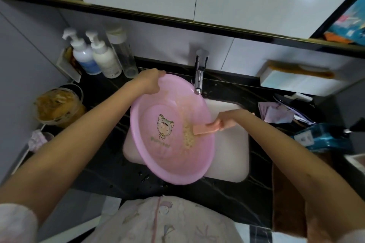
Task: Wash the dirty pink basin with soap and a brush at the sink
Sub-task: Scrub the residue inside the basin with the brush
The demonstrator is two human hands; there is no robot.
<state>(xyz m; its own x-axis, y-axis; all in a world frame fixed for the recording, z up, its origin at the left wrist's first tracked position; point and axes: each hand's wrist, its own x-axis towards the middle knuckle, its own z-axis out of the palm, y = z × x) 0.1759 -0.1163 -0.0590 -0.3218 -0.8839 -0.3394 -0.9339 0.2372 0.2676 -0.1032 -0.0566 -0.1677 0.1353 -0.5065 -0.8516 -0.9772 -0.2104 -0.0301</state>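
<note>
The white sink (227,163) carries the pink basin (158,154), tilted over it. The left hand (151,83) grips the far rim, fingers curled over it. The right hand (231,118) clasps the brush (205,129), its head on yellowish grime (187,136). This looks like mid-scrub; next, firm strokes across the remaining streaks.

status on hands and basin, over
Left hand grips far rim of pink basin, tilted over sink. Right hand holds pink brush at yellowish residue inside. Faucet close to rim, nothing blocking.
</note>
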